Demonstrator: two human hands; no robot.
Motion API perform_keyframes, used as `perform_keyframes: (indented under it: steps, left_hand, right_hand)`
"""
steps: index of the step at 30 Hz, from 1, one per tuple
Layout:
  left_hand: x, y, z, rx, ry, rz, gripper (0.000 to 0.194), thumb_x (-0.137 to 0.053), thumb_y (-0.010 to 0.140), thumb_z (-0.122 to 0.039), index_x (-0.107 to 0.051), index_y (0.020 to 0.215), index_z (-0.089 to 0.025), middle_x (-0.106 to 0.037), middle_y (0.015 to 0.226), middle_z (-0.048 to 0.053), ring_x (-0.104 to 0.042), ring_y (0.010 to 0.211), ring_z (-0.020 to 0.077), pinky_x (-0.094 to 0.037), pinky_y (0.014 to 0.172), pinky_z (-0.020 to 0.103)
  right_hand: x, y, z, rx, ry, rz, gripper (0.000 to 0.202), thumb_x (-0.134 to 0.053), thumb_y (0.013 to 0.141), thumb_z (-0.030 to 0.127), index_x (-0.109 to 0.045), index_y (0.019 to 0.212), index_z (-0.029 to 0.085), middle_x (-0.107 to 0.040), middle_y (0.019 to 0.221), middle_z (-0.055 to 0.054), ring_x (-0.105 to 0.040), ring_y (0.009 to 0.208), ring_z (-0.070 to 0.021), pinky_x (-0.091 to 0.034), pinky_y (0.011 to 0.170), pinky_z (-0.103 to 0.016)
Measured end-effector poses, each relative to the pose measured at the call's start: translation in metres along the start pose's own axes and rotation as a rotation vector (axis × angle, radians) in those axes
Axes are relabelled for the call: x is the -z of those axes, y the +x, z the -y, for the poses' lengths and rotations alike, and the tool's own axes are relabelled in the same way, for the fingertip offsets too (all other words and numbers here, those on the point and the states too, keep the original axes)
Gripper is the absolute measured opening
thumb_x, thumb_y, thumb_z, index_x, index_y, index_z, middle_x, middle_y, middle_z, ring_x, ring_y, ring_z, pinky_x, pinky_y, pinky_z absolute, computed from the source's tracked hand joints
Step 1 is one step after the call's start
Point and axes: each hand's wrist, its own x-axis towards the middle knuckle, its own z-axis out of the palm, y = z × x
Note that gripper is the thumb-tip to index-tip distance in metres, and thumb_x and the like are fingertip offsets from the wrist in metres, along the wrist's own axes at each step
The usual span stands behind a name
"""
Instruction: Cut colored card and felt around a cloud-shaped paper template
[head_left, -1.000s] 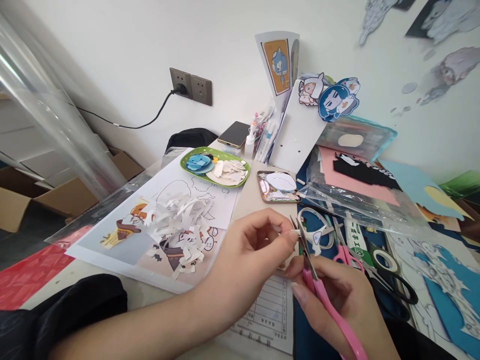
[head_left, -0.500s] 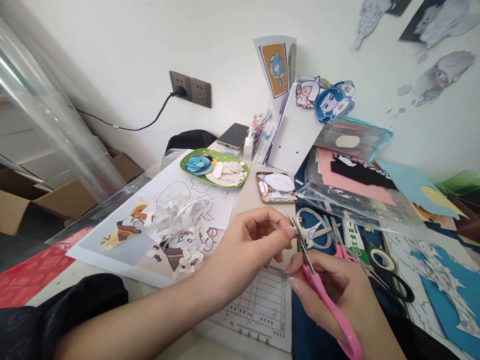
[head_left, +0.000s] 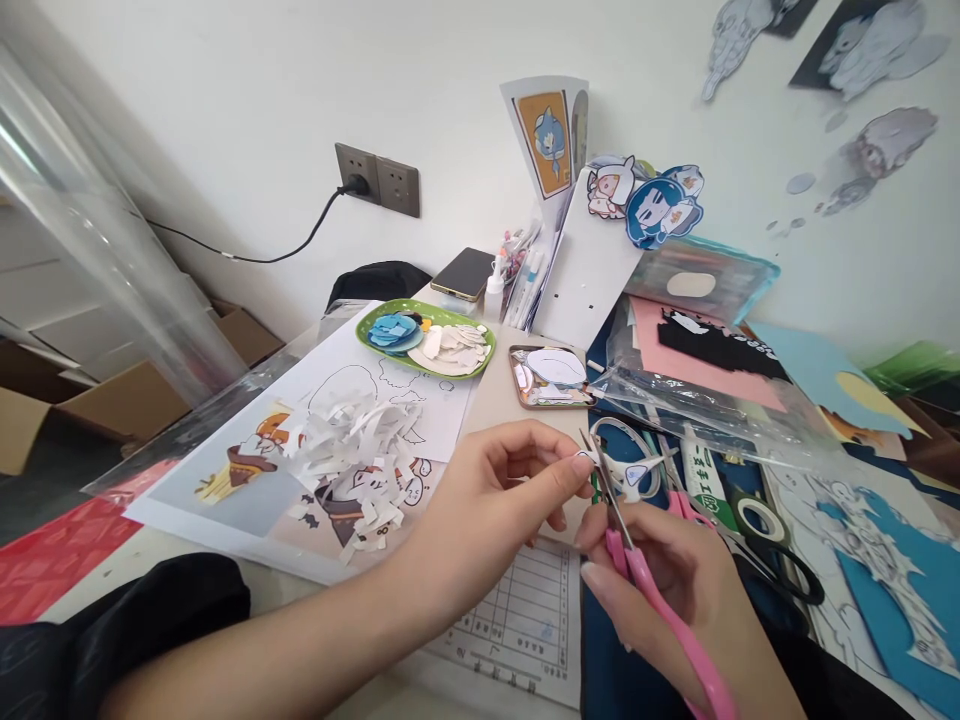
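Note:
My right hand [head_left: 667,580] is wrapped round the handles of pink scissors [head_left: 651,578], their blades pointing up and away with a narrow gap between them. At the blades, my left hand [head_left: 517,480] pinches a tiny white paper piece [head_left: 587,457] between thumb and forefinger; most of it is hidden by the fingertips. Left of my hands, a heap of white paper scraps [head_left: 352,435] lies on a printed sheet [head_left: 180,510]. Beyond them is a green tray [head_left: 362,328] with blue and white cut pieces, and a small tin [head_left: 514,385] of cutouts.
White-handled scissors [head_left: 637,472], black-handled scissors [head_left: 795,580] and a tape roll [head_left: 760,520] lie on the right. Farther back stand a glue bottle [head_left: 495,290], a phone [head_left: 463,273] and a white holder [head_left: 581,265]. A ruled form [head_left: 525,620] lies below my left hand.
The scissor blades have spread slightly apart, and the right fingers have shifted on the handles. My left hand still pinches the paper. The whole view has shifted a little.

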Motion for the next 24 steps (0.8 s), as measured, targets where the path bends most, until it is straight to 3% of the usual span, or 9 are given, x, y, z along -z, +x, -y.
perform_keyframes:
  steps: [7,24]
  left_hand:
    - [0.007,0.004,-0.006,0.057,0.051,0.052,0.013,-0.068,0.077,-0.024,-0.064,0.069,-0.015,-0.063,0.061,-0.002,-0.049,0.048,0.0052,-0.034,0.042,0.015]
    - [0.008,0.004,-0.012,0.112,0.084,0.085,0.009,-0.071,0.072,-0.02,-0.065,0.067,-0.015,-0.064,0.057,-0.003,-0.052,0.049,0.0053,-0.036,0.043,0.013]
  right_hand:
    - [0.012,-0.003,-0.005,-0.083,0.076,0.111,0.017,-0.066,0.075,0.031,-0.058,0.084,0.02,-0.044,0.061,0.006,-0.036,0.046,-0.0081,-0.029,0.045,-0.023]
    - [0.013,-0.003,-0.002,-0.083,-0.032,0.056,0.018,-0.069,0.068,0.03,-0.064,0.081,0.018,-0.038,0.057,0.007,-0.036,0.05,-0.0108,-0.034,0.049,-0.024]
